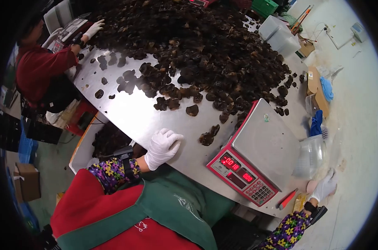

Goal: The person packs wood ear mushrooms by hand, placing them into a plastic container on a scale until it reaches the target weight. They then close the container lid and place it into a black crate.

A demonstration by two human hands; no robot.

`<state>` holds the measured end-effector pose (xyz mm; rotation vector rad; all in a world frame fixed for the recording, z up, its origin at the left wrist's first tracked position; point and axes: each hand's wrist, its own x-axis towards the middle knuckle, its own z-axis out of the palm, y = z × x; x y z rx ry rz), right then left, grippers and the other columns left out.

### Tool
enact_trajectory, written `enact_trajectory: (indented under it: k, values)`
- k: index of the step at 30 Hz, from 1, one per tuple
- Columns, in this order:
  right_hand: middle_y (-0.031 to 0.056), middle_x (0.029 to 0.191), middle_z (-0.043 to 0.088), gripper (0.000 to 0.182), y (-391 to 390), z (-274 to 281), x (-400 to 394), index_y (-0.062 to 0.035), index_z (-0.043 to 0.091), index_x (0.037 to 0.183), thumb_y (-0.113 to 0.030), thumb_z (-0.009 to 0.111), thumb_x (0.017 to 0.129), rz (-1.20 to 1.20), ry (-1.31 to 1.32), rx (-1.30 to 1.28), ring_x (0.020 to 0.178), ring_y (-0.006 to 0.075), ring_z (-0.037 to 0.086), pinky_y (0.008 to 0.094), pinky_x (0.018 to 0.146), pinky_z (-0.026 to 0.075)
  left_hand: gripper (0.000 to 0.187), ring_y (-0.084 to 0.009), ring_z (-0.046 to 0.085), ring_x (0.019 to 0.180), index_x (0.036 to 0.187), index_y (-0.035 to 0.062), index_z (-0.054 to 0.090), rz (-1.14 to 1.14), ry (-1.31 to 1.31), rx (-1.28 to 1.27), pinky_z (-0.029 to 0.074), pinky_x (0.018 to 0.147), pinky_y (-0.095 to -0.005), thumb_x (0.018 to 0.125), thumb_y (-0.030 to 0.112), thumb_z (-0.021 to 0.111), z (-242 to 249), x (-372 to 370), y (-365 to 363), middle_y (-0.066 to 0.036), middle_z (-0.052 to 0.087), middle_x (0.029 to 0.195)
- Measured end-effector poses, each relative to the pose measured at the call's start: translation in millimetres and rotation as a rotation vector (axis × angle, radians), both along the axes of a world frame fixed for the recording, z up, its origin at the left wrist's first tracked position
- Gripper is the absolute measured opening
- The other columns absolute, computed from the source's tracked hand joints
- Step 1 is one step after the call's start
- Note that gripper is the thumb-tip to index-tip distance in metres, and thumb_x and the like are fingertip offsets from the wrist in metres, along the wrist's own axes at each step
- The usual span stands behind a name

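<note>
My left hand (pixel 162 148), in a white glove, rests at the near edge of the steel table (pixel 132 118) with its fingers curled in. Nothing shows in it. Off the table's right corner is my right hand (pixel 323 187), also gloved, its fingers partly stretched out; I see nothing held. Beside it lie a red-handled knife (pixel 288 199) and a stack of clear plastic boxes (pixel 310 156). Between my hands stands a red weighing scale (pixel 262 146) with a bare plate and lit red digits. Dark brown pieces like wood ear mushrooms (pixel 205 54) form a large heap beyond.
A co-worker in a red sleeve (pixel 51 62) stands at the left, a gloved hand (pixel 94 28) at the heap. Below the table edge, a white bin (pixel 81 152) holds more dark pieces. Cardboard (pixel 318 89) and blue cloth (pixel 316 123) lie along the right side.
</note>
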<state>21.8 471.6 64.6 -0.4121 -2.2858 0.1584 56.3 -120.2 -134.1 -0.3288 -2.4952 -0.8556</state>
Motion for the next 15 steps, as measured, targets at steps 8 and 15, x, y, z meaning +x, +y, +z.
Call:
enact_trajectory:
  k: [8, 15]
  values:
    - [0.0073, 0.094, 0.064, 0.008, -193, -27, 39, -0.0072, 0.064, 0.100, -0.009, 0.062, 0.093, 0.473, -0.170, 0.351, 0.092, 0.0288, 0.061, 0.0490, 0.106, 0.041, 0.014, -0.0264, 0.062, 0.084, 0.096, 0.0139, 0.069, -0.035, -0.043, 0.061, 0.048, 0.077, -0.0408, 0.082, 0.012, 0.070, 1, 0, -2, -0.004, 0.066, 0.085]
    - [0.0140, 0.122, 0.062, 0.056, -244, -58, 74, -0.0068, 0.057, 0.137, -0.024, 0.070, 0.086, 0.396, -0.296, 0.330, 0.120, 0.0340, 0.056, 0.0593, 0.116, 0.026, 0.019, -0.0295, 0.061, 0.079, 0.096, 0.0083, 0.069, -0.130, -0.008, 0.259, 0.049, 0.072, -0.0412, 0.079, 0.001, 0.068, 10, -5, -16, -0.008, 0.064, 0.082]
